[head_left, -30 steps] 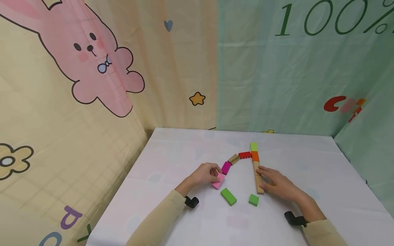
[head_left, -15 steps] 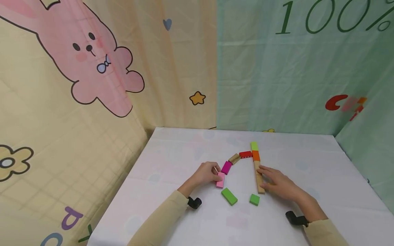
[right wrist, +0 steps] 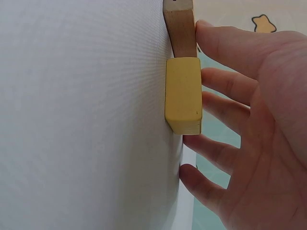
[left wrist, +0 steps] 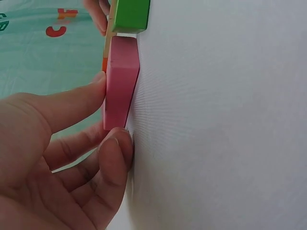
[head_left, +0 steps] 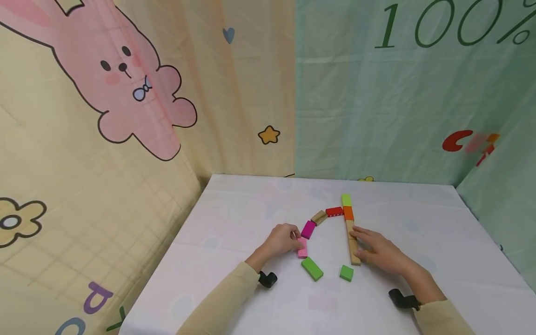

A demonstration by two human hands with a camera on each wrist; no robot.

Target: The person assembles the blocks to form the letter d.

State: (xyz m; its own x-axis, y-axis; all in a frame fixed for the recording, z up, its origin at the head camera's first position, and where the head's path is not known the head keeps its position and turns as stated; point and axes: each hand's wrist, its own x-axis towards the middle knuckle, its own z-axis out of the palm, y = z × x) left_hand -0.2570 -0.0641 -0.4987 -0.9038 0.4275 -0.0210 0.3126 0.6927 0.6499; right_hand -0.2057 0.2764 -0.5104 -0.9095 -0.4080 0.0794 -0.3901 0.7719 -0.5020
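My left hand [head_left: 282, 240] pinches a pink wooden block [head_left: 302, 249] lying on the table. In the left wrist view its thumb presses the pink block's side, with curled fingers at the block's end. Just beyond the pink block is a magenta block [head_left: 308, 230]; a green block [head_left: 312, 269] lies close to its near end. My right hand [head_left: 382, 250] rests with loosely spread fingers along a straight row's plain wooden block [head_left: 353, 252]. In the right wrist view the fingers are beside a yellowish block [right wrist: 183, 91] and a brown wooden block [right wrist: 182, 28].
The row continues away through an orange block [head_left: 348, 213] to a lime block [head_left: 346, 200]. A red block [head_left: 334, 212] and a tan block [head_left: 319, 217] curve left from it. A small green block [head_left: 346, 273] lies nearer. Curtains stand behind the white table [head_left: 251, 200].
The pink block has turned from a slant to nearly straight, its near end swinging right toward the green block. My left hand has shifted slightly right with it. The right hand has stayed put.
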